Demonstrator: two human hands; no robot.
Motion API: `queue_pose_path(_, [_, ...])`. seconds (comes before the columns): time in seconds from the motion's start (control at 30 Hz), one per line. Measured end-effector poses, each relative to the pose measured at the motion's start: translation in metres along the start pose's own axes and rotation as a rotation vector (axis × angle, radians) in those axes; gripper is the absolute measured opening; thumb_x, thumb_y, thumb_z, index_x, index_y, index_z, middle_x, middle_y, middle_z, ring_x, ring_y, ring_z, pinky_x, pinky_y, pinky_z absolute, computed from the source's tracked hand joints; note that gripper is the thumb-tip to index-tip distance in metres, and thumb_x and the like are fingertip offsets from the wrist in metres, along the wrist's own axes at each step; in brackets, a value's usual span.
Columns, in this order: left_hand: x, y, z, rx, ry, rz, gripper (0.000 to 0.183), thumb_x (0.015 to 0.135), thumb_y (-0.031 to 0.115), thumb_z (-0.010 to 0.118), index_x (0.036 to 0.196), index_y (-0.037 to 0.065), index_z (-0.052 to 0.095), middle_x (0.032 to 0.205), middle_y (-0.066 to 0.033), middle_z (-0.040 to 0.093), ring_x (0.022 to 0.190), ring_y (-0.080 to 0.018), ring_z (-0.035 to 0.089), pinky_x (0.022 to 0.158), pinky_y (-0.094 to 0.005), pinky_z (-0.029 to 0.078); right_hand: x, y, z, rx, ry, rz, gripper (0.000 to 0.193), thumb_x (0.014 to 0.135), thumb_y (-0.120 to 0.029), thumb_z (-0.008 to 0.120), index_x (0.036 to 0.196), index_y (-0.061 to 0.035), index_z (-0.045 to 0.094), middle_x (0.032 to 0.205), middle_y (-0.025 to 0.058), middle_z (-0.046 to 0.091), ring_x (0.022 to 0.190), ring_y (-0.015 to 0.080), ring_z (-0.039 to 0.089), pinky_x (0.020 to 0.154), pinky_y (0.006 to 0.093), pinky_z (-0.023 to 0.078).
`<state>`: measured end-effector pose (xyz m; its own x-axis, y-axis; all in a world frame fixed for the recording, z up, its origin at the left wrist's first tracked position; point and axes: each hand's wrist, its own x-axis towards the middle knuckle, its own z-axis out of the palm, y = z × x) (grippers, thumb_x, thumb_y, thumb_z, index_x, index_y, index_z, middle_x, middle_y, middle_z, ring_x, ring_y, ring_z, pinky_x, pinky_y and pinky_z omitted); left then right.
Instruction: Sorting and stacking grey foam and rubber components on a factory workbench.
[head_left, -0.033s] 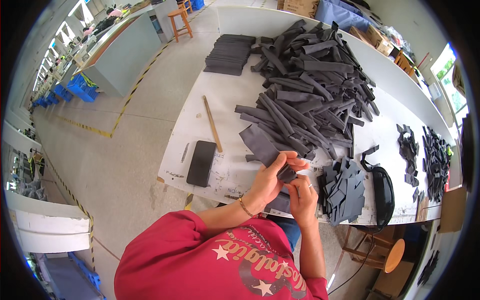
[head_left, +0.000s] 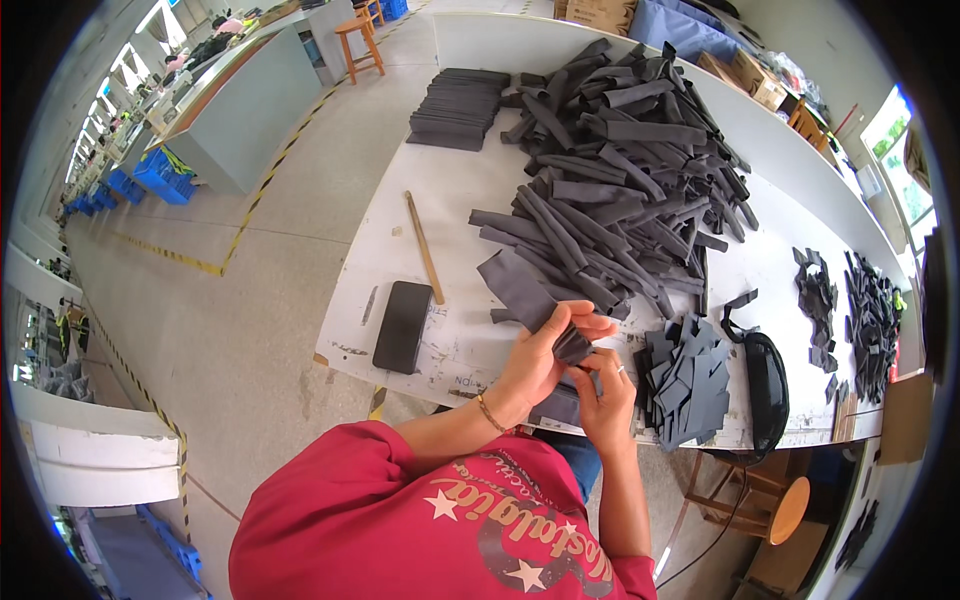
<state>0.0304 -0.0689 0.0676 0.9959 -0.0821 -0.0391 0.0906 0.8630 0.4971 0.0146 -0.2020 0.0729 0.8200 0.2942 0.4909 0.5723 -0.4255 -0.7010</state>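
Note:
A dark grey fabric strip, folded flat like a sleeve, stretches from my hands toward the pile. My left hand is closed round it near its close end, with the thumb on top. At that end my right hand, a ring on one finger, pinches the edge between thumb and fingers. The exact fingertip contact is partly hidden. Just beyond lies a big heap of similar dark strips. Right of my right hand is a stack of small dark grey cut pieces.
On the white table lie a black phone-like slab, a thin wooden stick and a neat stack of strips. A black pouch sits at the right edge. A wooden stool stands below, right.
The strip's close end looks flatter and less curled. My right fingers have shifted slightly along it; my left hand stays nearly in place.

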Motion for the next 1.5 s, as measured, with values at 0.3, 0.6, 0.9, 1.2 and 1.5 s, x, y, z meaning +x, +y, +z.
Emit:
queue_pose_path(0.3, [0.010, 0.012, -0.002, 0.133, -0.021, 0.132, 0.039, 0.103, 0.033, 0.046, 0.123, 0.000, 0.056, 0.123, -0.0210, 0.063, 0.118, -0.0283, 0.059, 0.104, -0.0411, 0.044, -0.016, 0.007, 0.023, 0.569, 0.422, 0.353, 0.010, 0.087, -0.003, 0.069, 0.086, -0.0019, 0.059, 0.107, 0.0036, 0.055, 0.088, 0.0107, 0.052, 0.078, 0.0240, 0.043])
queue_pose_path(0.6, [0.013, 0.018, -0.022, 0.096, -0.043, 0.059, 0.035, 0.101, 0.029, 0.052, 0.117, 0.000, 0.062, 0.111, -0.0160, 0.068, 0.113, -0.0299, 0.061, 0.098, -0.0427, 0.049, -0.007, 0.005, 0.005, 0.615, 0.360, 0.539, 0.008, 0.090, -0.006, 0.069, 0.087, -0.0021, 0.063, 0.076, -0.0052, 0.058, 0.070, 0.0032, 0.049, 0.067, 0.0186, 0.040])
queue_pose_path(0.9, [0.003, 0.029, -0.056, 0.076, 0.299, -0.049, 0.033, 0.098, 0.026, 0.059, 0.111, -0.004, 0.063, 0.099, -0.0160, 0.070, 0.094, -0.0283, 0.068, 0.084, -0.0377, 0.056, -0.030, 0.031, -0.011, 0.749, 0.331, 0.732, 0.006, 0.090, -0.006, 0.066, 0.084, -0.0045, 0.065, 0.075, -0.0053, 0.057, 0.069, 0.0031, 0.048, 0.062, 0.0198, 0.036])
queue_pose_path(1.2, [0.039, 0.073, -0.085, 1.010, 0.216, 0.336, 0.027, 0.095, 0.023, 0.062, 0.107, -0.001, 0.068, 0.090, -0.0092, 0.071, 0.078, -0.0162, 0.067, 0.075, -0.0282, 0.053, -0.058, 0.072, -0.040, 0.637, 0.233, 0.872, 0.011, 0.089, -0.013, 0.070, 0.088, -0.0019, 0.069, 0.072, -0.0031, 0.060, 0.064, 0.0041, 0.049, 0.056, 0.0212, 0.037])
queue_pose_path(1.5, [0.067, 0.037, -0.108, 1.964, -0.326, 0.197, 0.017, 0.085, 0.017, 0.065, 0.095, 0.005, 0.069, 0.097, -0.0109, 0.066, 0.099, -0.0305, 0.061, 0.086, -0.0394, 0.049, -0.065, 0.089, -0.049, -0.407, 0.308, 0.574, 0.022, 0.086, -0.018, 0.071, 0.100, -0.0024, 0.065, 0.086, 0.0113, 0.060, 0.069, 0.0237, 0.057, 0.066, 0.0367, 0.047])
